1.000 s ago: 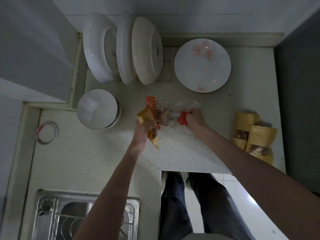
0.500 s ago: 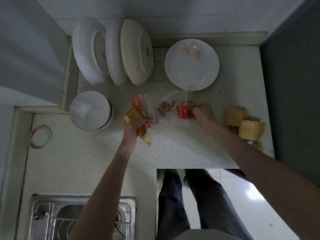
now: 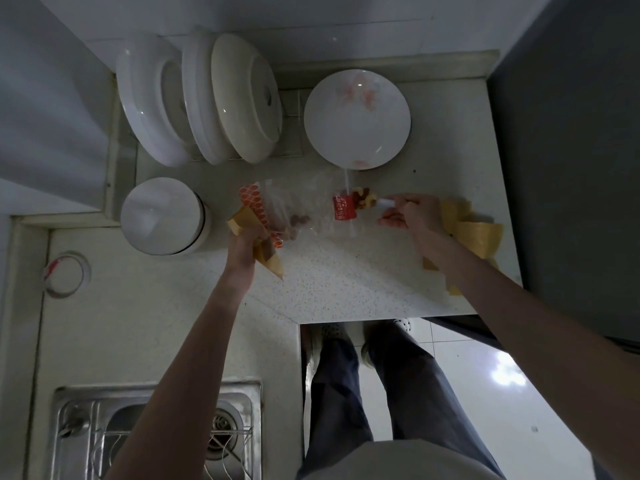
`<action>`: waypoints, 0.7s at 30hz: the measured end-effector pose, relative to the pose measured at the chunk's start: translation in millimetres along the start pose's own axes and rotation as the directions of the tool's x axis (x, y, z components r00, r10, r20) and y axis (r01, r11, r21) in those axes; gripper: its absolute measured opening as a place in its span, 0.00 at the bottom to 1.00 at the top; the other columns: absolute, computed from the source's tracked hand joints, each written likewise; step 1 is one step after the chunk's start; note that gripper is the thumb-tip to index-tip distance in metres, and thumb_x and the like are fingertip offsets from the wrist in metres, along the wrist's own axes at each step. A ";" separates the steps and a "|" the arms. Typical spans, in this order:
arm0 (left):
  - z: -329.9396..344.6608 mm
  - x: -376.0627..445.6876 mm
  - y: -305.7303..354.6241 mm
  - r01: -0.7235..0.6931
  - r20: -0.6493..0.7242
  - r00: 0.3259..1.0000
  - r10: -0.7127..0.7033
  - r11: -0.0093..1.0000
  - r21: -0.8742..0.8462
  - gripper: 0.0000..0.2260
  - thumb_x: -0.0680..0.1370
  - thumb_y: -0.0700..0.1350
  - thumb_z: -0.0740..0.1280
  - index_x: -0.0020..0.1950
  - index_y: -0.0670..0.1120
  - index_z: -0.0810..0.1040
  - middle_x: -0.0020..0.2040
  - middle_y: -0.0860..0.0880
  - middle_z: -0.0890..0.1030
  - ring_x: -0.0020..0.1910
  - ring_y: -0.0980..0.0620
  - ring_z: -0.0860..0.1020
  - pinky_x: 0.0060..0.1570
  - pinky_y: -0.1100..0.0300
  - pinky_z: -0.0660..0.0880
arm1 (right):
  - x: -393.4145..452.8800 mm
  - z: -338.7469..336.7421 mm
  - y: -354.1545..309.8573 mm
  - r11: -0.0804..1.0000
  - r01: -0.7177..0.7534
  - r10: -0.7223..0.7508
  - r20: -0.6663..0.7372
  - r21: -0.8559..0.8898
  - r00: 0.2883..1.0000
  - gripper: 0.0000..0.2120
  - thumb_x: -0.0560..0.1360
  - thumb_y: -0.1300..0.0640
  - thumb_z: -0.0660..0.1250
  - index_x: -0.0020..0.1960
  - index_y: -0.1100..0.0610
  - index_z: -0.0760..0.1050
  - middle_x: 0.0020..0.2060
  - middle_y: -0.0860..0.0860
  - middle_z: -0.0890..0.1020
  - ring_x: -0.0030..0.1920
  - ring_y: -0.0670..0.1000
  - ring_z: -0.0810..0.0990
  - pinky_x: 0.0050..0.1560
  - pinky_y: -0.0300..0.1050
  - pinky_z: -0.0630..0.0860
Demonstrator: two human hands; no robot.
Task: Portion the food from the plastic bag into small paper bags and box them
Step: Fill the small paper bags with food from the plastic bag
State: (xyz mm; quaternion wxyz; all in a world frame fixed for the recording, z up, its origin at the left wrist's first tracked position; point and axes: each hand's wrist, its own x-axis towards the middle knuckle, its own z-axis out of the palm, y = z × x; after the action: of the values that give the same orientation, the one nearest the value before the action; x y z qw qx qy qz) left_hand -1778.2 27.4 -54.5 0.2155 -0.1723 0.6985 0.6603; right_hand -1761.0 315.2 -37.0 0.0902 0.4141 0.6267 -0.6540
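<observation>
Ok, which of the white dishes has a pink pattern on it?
The flat plate lying face up at the back right of the counter, just beyond the plastic bag. The racked dishes and the upturned bowl are plain.

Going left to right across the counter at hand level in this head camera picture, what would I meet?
Roll of tape → upturned white bowl → left hand gripping a small paper bag → clear plastic bag → right hand holding a scoop of food → paper bags lying at the right edge.
</observation>
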 end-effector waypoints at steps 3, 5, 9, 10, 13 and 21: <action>-3.4 0.2 -3.2 0.012 0.010 1.000 -0.012 1.000 0.005 0.15 0.66 0.50 0.64 0.51 0.47 0.75 0.47 0.43 0.77 0.48 0.47 0.75 0.50 0.52 0.72 | -2.7 -8.9 -2.4 1.000 0.001 0.000 -0.012 0.003 1.000 0.11 0.80 0.66 0.58 0.56 0.67 0.77 0.35 0.60 0.80 0.34 0.55 0.82 0.34 0.39 0.81; -5.3 -0.6 -3.1 0.029 -0.008 1.000 -0.028 0.999 0.021 0.13 0.67 0.48 0.64 0.49 0.48 0.76 0.44 0.47 0.78 0.46 0.49 0.76 0.49 0.53 0.72 | -4.5 -13.9 -3.5 1.000 0.000 0.000 -0.021 -0.001 1.000 0.11 0.80 0.66 0.58 0.56 0.67 0.77 0.35 0.60 0.80 0.34 0.55 0.82 0.35 0.40 0.82; -5.8 -6.0 -0.4 0.015 -0.004 1.000 -0.014 0.998 0.062 0.11 0.67 0.47 0.64 0.48 0.49 0.76 0.42 0.51 0.78 0.44 0.53 0.76 0.47 0.56 0.73 | -7.4 -26.1 -5.8 1.000 0.001 -0.001 -0.053 -0.018 0.999 0.11 0.80 0.66 0.58 0.54 0.67 0.78 0.34 0.59 0.80 0.28 0.51 0.83 0.31 0.38 0.80; -4.7 -8.6 1.5 -0.011 0.013 1.000 0.010 0.997 0.081 0.11 0.68 0.47 0.64 0.49 0.48 0.76 0.41 0.51 0.78 0.42 0.54 0.77 0.46 0.57 0.73 | -8.7 -28.9 -7.1 1.000 -0.001 0.000 -0.059 -0.020 0.998 0.11 0.80 0.66 0.58 0.54 0.67 0.78 0.33 0.59 0.80 0.27 0.50 0.82 0.31 0.38 0.80; 0.0 -14.9 8.1 -0.125 0.082 0.990 0.114 0.980 0.155 0.06 0.70 0.44 0.65 0.45 0.48 0.77 0.40 0.51 0.81 0.40 0.54 0.80 0.40 0.60 0.78 | -16.4 -34.7 -14.5 1.000 0.002 -0.003 -0.066 -0.022 0.998 0.11 0.80 0.67 0.57 0.53 0.67 0.78 0.32 0.58 0.79 0.26 0.50 0.81 0.32 0.39 0.81; 35.9 -26.8 34.9 -0.221 0.006 0.970 0.243 0.873 0.436 0.32 0.69 0.43 0.78 0.67 0.50 0.66 0.61 0.50 0.72 0.54 0.58 0.74 0.52 0.65 0.73 | -66.9 -49.4 -65.2 0.989 0.145 -0.146 -0.015 -0.035 0.989 0.10 0.79 0.66 0.60 0.53 0.68 0.78 0.32 0.59 0.79 0.30 0.54 0.80 0.36 0.41 0.82</action>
State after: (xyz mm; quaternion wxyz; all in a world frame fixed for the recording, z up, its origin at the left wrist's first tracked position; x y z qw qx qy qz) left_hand -1771.2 64.4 -12.1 0.1503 -0.0513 0.8483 0.5051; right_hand -1738.5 345.5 61.7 0.0437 0.3714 0.6669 -0.6445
